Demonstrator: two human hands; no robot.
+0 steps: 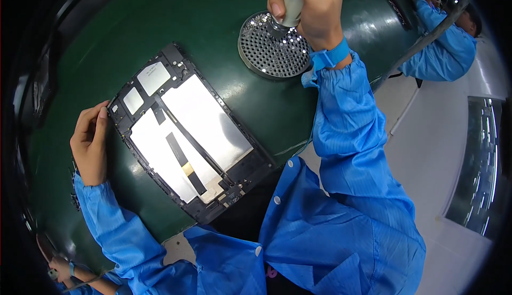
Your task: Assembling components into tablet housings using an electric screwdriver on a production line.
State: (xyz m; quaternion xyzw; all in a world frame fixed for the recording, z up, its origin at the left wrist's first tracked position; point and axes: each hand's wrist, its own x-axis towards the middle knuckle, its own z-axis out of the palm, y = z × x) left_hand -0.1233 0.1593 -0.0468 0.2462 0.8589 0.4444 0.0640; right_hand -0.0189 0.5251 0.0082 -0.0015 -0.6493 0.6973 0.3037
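A tablet housing point(205, 116) lies slanted on the green bench in front of me, with its inside facing up. Its black frame holds bright silver plates, with dark flat cables between and across them. My left hand point(92, 135) pinches the housing's left edge near its upper corner. In my right hand point(316, 12) is a pale electric screwdriver point(293, 8), pointing down at a round perforated screw tray point(261, 49). Shiny screws sit in many of the tray's holes. The screwdriver's metal nose is over the tray, and its very tip is hard to make out.
The green bench top point(213, 33) extends around the housing. A blue-sleeved person point(442, 44) works at the upper right, beside a grey bar. Another person's hand point(61, 268) shows at the lower left. A thin cord hangs from my right wrist strap point(329, 55).
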